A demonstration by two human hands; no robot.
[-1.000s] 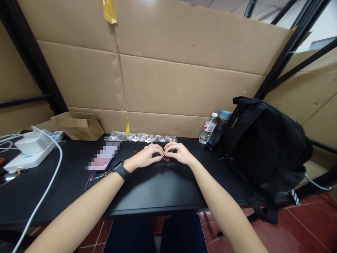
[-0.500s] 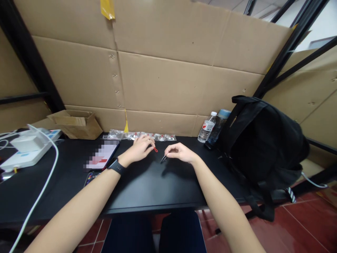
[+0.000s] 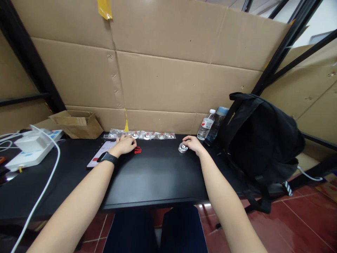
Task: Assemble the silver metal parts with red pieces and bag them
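My left hand (image 3: pixel 126 144), a dark watch on its wrist, rests low over the table with its fingers curled. A small folded bundle of red cord (image 3: pixel 137 150) lies at its fingertips, which seem to pinch the near end. Further right, my right hand (image 3: pixel 192 143) has its thumb and fingers on the edge of a round silvery disc (image 3: pixel 182 148). This disc lies about flat at the tabletop and shows a small dark spot at its middle. Part of its right side is hidden by my fingers.
Several clear packets with round pieces (image 3: pixel 162 136) line the back of the black table (image 3: pixel 155 186). A phone (image 3: pixel 98 154), a brown paper bag (image 3: pixel 79 124) and a white power strip (image 3: pixel 34 151) are left. Right stand a water bottle (image 3: pixel 206 125), a darker bottle (image 3: pixel 217 123) and a black backpack (image 3: pixel 260 140).
My hands have moved apart. The left went left with the red cord, now lower on the table; the right carried the disc rightward, and it has turned from edge-on to flat.
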